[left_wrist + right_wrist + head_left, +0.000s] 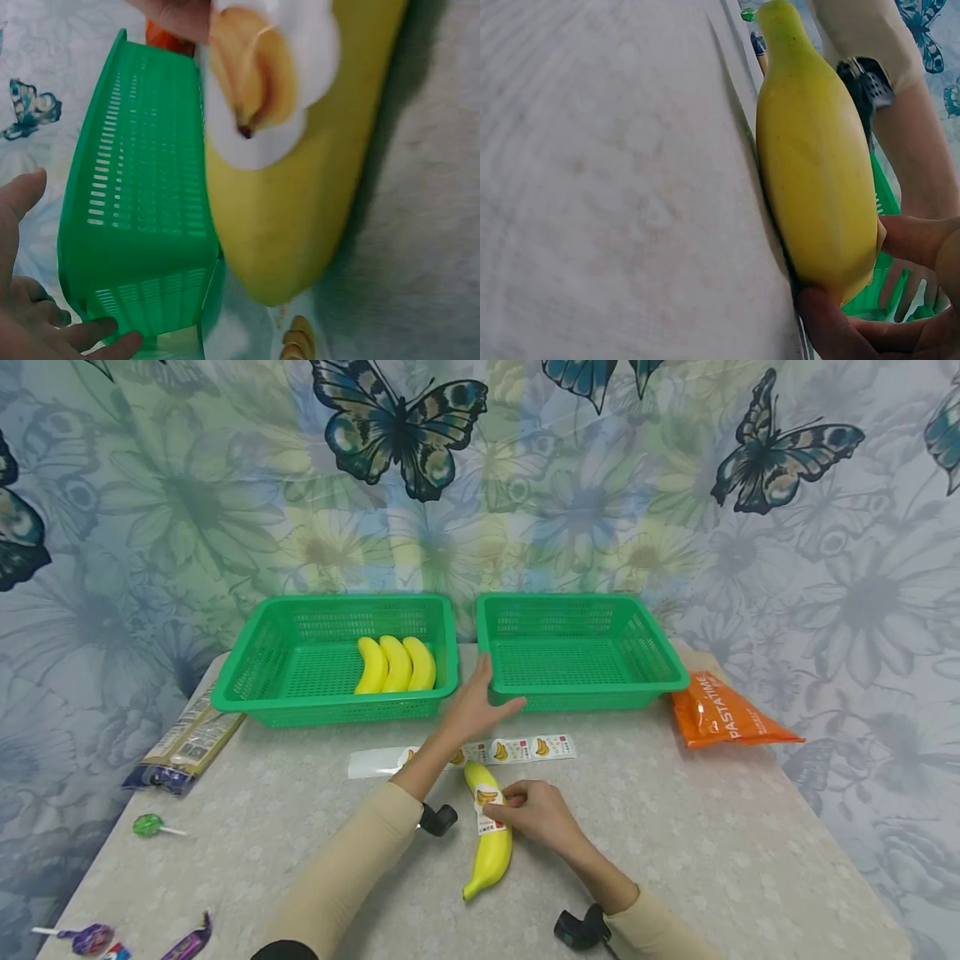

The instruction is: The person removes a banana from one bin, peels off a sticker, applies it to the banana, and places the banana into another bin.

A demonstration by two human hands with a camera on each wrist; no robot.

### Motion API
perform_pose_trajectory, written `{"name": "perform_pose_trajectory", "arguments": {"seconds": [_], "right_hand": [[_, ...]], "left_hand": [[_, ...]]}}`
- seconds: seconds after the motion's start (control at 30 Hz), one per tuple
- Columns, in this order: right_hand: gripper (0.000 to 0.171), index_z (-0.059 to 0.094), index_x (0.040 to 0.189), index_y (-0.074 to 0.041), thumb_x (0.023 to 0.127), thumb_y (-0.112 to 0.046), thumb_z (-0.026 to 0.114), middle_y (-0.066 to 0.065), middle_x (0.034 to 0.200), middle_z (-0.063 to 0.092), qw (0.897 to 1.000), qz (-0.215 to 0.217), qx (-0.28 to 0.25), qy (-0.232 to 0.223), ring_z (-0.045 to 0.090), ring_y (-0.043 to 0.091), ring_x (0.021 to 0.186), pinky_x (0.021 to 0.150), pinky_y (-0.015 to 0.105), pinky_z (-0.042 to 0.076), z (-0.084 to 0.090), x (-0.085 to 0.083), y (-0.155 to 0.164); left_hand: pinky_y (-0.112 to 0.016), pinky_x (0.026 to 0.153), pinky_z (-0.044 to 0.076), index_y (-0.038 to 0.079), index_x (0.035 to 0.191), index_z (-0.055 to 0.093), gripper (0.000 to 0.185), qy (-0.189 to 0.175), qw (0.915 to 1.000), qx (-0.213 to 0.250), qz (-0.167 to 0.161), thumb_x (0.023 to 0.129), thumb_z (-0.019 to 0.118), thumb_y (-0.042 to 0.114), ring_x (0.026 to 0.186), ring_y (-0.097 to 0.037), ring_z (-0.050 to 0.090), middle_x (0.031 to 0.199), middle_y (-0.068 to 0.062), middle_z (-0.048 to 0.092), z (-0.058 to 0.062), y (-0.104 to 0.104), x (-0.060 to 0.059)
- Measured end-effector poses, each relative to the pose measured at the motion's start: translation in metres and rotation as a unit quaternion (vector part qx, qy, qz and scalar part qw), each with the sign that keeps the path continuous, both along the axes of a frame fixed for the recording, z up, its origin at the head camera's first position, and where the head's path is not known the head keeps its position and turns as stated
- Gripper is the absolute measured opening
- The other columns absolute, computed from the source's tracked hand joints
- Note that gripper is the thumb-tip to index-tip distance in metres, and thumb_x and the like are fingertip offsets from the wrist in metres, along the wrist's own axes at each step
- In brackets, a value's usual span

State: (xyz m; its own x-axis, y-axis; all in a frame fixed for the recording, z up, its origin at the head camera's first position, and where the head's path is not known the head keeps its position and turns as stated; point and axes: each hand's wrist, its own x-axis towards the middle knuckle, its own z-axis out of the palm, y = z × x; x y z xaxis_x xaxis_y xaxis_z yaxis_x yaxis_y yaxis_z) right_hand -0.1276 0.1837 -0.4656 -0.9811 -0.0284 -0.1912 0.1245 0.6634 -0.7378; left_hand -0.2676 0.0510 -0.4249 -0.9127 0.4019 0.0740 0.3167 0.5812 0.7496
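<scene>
- Here's the table (675,827), covered in a pale grey patterned cloth, set against a wall hanging printed with flowers and big dark butterflies.
- 2 green baskets stand side by side at the back: the left basket (255,677) holds 3 yellow bananas (396,664), the right basket (660,672) shows only its mesh floor.
- An orange pasta packet (723,714) lies just right of the baskets, a dark snack bag (183,747) sits at the left edge, and a green lollipop (148,825) and wrapped sweets (93,937) are near the front left corner.
- A strip of banana stickers (517,749) lies flat in front of the baskets.
- The banana (491,852) lies on the cloth at centre, smooth bright yellow, a white banana sticker (487,802) on its upper half.
- Right hand (543,818) has its fingers curled against the banana at the sticker.
- Left hand (480,706) is relaxed, fingers straight, just in front of the right basket's near corner, holding nothing.
</scene>
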Motion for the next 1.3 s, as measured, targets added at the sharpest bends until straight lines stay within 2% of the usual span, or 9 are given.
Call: {"name": "perform_pose_trajectory", "arguments": {"seconds": [0.17,0.37,0.6,0.83,1.07,1.3], "right_hand": [[0.050,0.073,0.105,-0.004,0.077,-0.045,0.079,0.005,0.088,0.071,1.000,-0.011,-0.012,-0.008,0.062,0.013,0.075,0.062,0.025,0.050,-0.001,-0.002,-0.002],[0.048,0.074,0.103,-0.004,0.076,-0.043,0.080,0.005,0.086,0.072,0.999,-0.017,-0.035,-0.011,0.064,0.012,0.071,0.060,0.025,0.052,-0.002,-0.003,-0.003],[0.048,0.074,0.103,-0.003,0.076,-0.041,0.081,0.006,0.086,0.073,0.999,-0.018,-0.040,-0.016,0.065,0.011,0.067,0.058,0.024,0.052,-0.002,-0.003,-0.002],[0.050,0.073,0.104,-0.001,0.076,-0.041,0.082,0.007,0.087,0.074,0.997,-0.015,-0.067,-0.029,0.066,0.012,0.067,0.059,0.025,0.055,-0.003,-0.003,0.000],[0.049,0.073,0.104,0.000,0.074,-0.039,0.083,0.009,0.091,0.075,0.996,-0.015,-0.080,-0.033,0.067,0.012,0.071,0.062,0.027,0.057,-0.002,-0.007,0.005],[0.048,0.073,0.104,0.000,0.073,-0.035,0.085,0.008,0.091,0.074,0.994,-0.037,-0.090,-0.040,0.068,0.013,0.073,0.064,0.028,0.058,0.005,-0.008,0.016]], "left_hand": [[-0.052,0.121,0.023,0.011,0.158,0.001,0.103,-0.002,0.9996,0.001,0.027,0.089,0.053,0.067,0.151,-0.033,0.016,0.166,-0.006,0.001,0.003,0.011,-0.020],[-0.055,0.120,0.024,0.009,0.158,0.003,0.098,0.008,0.9992,-0.023,0.031,0.092,0.050,0.064,0.148,-0.040,0.020,0.166,-0.009,0.000,0.004,0.019,-0.034],[-0.053,0.120,0.025,0.003,0.157,0.010,0.093,0.011,0.9995,-0.026,0.018,0.094,0.050,0.059,0.150,-0.036,0.018,0.166,-0.007,-0.004,0.001,0.020,-0.036],[-0.051,0.120,0.027,0.008,0.157,-0.004,0.105,-0.016,0.9997,0.012,0.016,0.090,0.056,0.061,0.152,-0.032,0.014,0.165,-0.002,-0.013,-0.003,0.019,-0.039],[-0.054,0.119,0.027,0.009,0.156,-0.007,0.113,-0.030,0.9984,0.047,0.010,0.084,0.062,0.063,0.152,-0.032,0.010,0.165,0.000,-0.018,-0.006,0.020,-0.042],[-0.054,0.118,0.028,0.011,0.156,-0.008,0.118,-0.036,0.9981,0.048,0.012,0.081,0.066,0.063,0.152,-0.032,0.009,0.164,0.002,-0.019,-0.009,0.020,-0.042]]}}
